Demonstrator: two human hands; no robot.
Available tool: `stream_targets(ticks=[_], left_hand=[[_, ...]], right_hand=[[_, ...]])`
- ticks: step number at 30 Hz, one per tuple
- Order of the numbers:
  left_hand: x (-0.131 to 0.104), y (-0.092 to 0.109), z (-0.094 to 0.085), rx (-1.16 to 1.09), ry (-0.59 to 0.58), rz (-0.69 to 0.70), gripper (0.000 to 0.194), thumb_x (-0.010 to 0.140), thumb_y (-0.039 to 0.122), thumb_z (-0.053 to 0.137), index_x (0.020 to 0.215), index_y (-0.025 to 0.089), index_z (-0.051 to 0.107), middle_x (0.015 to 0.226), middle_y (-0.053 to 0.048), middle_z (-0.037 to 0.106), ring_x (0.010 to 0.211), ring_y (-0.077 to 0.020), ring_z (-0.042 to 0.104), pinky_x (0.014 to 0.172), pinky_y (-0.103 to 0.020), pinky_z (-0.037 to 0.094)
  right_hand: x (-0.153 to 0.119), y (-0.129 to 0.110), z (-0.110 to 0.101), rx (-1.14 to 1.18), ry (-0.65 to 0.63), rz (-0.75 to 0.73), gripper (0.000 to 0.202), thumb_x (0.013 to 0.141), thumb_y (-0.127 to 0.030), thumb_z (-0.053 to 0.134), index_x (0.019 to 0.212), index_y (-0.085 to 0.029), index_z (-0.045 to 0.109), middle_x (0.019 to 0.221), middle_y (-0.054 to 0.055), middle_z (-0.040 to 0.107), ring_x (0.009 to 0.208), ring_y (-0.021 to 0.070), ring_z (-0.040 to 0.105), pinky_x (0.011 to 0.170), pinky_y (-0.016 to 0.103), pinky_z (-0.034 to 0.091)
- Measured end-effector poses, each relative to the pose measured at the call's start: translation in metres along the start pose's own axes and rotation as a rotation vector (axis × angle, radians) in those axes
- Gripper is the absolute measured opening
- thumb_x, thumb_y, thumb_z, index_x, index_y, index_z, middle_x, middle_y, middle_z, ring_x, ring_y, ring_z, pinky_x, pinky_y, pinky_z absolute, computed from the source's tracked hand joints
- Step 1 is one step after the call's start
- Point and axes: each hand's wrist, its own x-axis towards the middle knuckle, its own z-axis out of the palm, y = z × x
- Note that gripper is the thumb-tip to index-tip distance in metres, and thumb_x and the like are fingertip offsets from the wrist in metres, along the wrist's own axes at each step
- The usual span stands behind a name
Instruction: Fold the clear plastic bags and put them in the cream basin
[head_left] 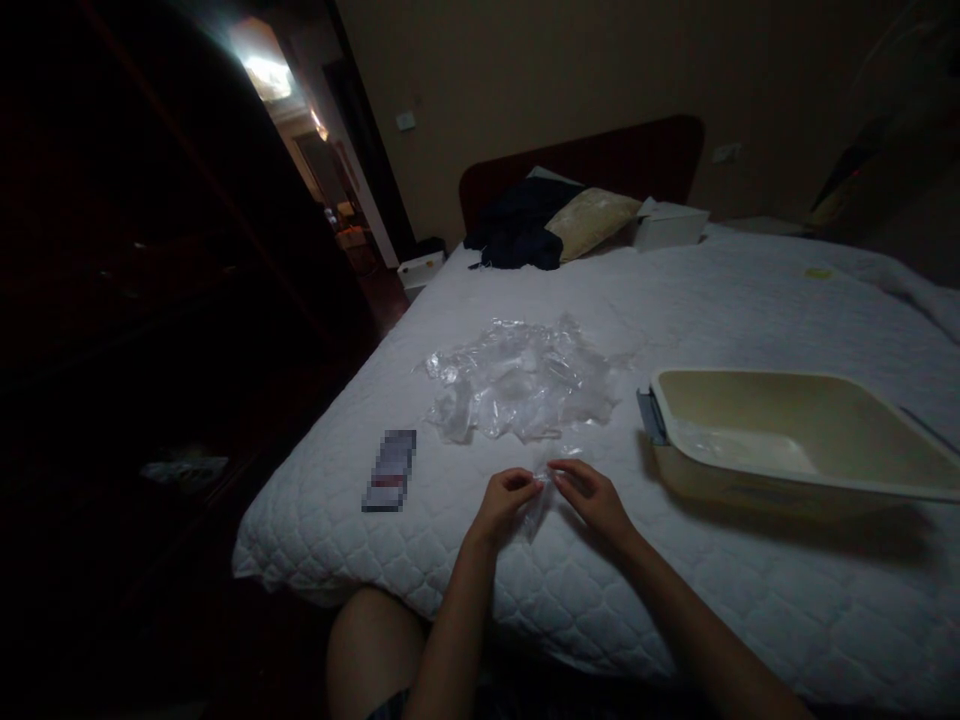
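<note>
Near the front edge of the bed, a small clear plastic bag (pixel 533 518) is between my two hands. My left hand (pixel 504 503) pinches it with thumb and fingertips from the left. From the right, my right hand (pixel 598 502) has its bent fingers and thumb at the bag's upper part; the fine grip is hard to make out in the dim light. Just beyond my hands lies a loose, crinkled pile of clear plastic bags (pixel 525 385).
An open plastic bin (pixel 757 480) with a grey side latch stands to the right on the white quilted bed (pixel 315 540). To the left lies a blurred-out flat rectangle (pixel 389 471). Dark clothing (pixel 517 225), a pillow (pixel 596 222) and a white box (pixel 670 225) are by the headboard.
</note>
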Motion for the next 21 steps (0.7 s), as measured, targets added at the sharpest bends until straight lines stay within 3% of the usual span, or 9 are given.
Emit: stream_targets(ticks=[6,14,21], left_hand=[[-0.006,0.010,0.012,0.026,-0.040,0.111,0.019,0.059,0.029,0.073,0.066,0.013,0.065,0.064,-0.002,0.061,0.063,-0.0123,0.054,0.063,-0.023,0.039],[-0.010,0.020,0.016,0.049,-0.063,0.145,0.019,0.060,0.031,0.072,0.065,0.014,0.066,0.064,-0.001,0.057,0.064,-0.0120,0.053,0.063,-0.023,0.038],[-0.013,0.021,0.019,0.040,-0.042,0.188,0.015,0.062,0.029,0.071,0.065,0.015,0.066,0.065,0.001,0.055,0.064,-0.0107,0.051,0.062,-0.022,0.037]], right_hand=[[-0.003,-0.008,-0.001,0.035,-0.051,0.070,0.028,0.068,-0.038,0.064,0.090,-0.020,0.065,0.095,0.008,0.065,0.091,0.0227,0.058,0.085,0.038,0.043],[-0.002,-0.025,-0.008,0.026,-0.070,-0.001,0.023,0.071,-0.038,0.060,0.084,-0.020,0.066,0.087,0.006,0.063,0.085,0.0201,0.058,0.078,0.034,0.046],[-0.003,-0.031,-0.009,0.105,-0.069,0.133,0.029,0.068,-0.043,0.062,0.082,-0.019,0.067,0.084,0.006,0.067,0.081,0.0209,0.061,0.077,0.034,0.046]])
